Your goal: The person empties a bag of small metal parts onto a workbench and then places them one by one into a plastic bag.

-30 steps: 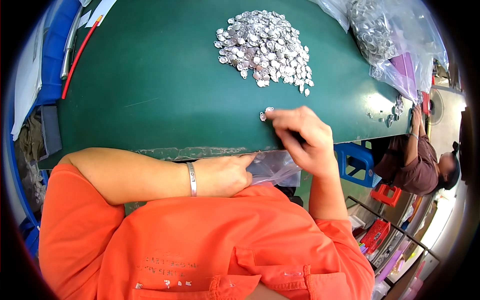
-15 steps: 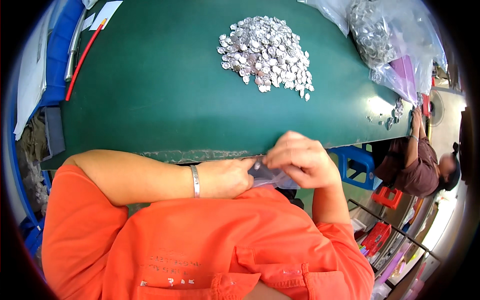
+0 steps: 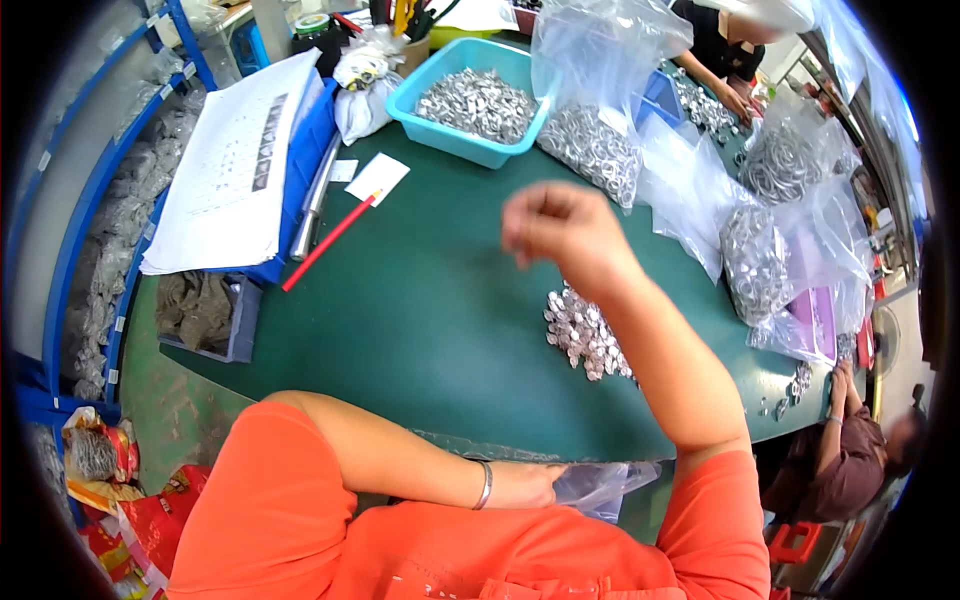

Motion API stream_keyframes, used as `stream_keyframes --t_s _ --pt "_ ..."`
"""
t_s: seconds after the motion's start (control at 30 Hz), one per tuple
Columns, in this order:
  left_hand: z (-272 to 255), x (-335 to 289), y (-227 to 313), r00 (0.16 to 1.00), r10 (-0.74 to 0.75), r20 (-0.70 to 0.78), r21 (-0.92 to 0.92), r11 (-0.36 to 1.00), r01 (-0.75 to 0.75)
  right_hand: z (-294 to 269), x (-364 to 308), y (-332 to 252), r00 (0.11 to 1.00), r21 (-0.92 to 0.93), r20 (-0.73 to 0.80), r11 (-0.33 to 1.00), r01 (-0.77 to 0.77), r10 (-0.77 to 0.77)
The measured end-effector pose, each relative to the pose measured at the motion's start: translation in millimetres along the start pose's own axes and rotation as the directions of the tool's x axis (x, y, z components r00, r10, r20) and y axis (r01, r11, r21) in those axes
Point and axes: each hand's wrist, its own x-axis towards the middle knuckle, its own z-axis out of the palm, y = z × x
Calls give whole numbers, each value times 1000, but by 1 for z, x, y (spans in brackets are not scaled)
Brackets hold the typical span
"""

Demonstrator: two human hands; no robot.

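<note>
At the table's front edge, my left hand (image 3: 525,485) is closed on the rim of a clear plastic bag (image 3: 605,487), which hangs by my lap. My right hand (image 3: 565,230) is raised over the middle of the green table (image 3: 410,330), fingers curled and smeared by motion; whether anything is in them does not show. Below it, partly covered by my right forearm, lies a pile of small silver metal tags (image 3: 580,335). Beyond stands a light-blue tub (image 3: 455,145) filled with silver metal pieces.
Bags of metal rings (image 3: 595,150) line the far right side. A red pencil (image 3: 330,243), a metal rod (image 3: 315,200) and a white card (image 3: 378,180) lie left. Papers (image 3: 225,175) lean on a blue bin. Co-workers sit at the far edge (image 3: 735,60) and right (image 3: 840,450).
My right hand has left the bag and moved up and forward over the table. My left hand stays at the bag. The view has tilted up, showing the tub and more bags.
</note>
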Motion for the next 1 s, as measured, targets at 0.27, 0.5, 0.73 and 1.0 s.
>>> stream_keyframes --t_s 0.27,0.5,0.73,1.0 --pt "-16 -9 11 983 -153 101 -375 910 180 -16 -16 10 965 -372 64 892 258 -253" --pt "-9 -9 1 971 237 -23 260 940 -223 -24 -152 80 864 -778 347 402 483 -364" --pt "-9 -8 0 962 239 -134 226 952 -205 -30 -213 90 927 -717 -80 667 201 -366" --pt "-10 -10 3 953 282 -114 375 900 -222 -23 -232 107 754 -474 -559 879 52 -346"
